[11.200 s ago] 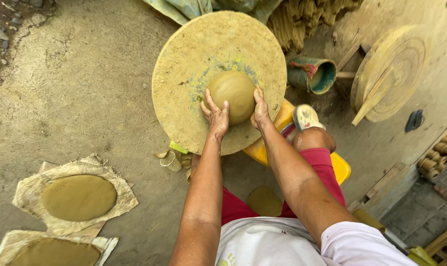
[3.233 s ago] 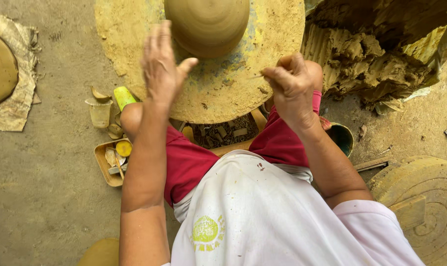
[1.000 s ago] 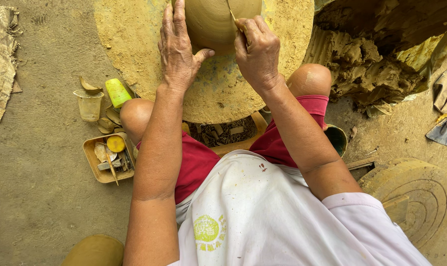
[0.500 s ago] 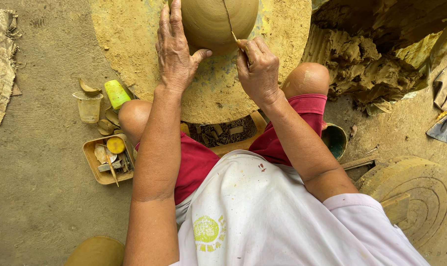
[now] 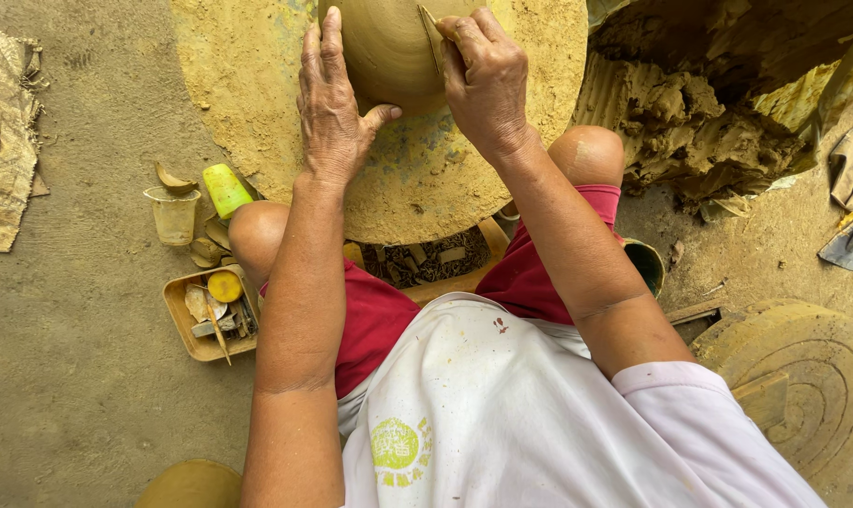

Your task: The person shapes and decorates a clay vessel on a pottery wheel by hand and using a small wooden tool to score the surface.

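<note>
A domed clay pot (image 5: 389, 47) stands on a round clay-caked wheel (image 5: 247, 85) in front of my knees. My left hand (image 5: 332, 103) lies flat against the pot's left side, fingers together and thumb spread. My right hand (image 5: 483, 80) is closed on a thin flat scraping tool (image 5: 433, 38), whose edge rests on the pot's right side. The top of the pot is cut off by the frame.
A small tray of tools (image 5: 205, 315), a clear cup (image 5: 174, 214) and a yellow-green piece (image 5: 227, 190) sit on the ground at left. A heap of raw clay (image 5: 709, 113) lies at upper right; a round ridged board (image 5: 803, 386) at lower right.
Long ago both hands cupped a low mound on the wheel. In the last second my right hand with the tool slid up the pot's right side; my left hand stayed on the pot.
</note>
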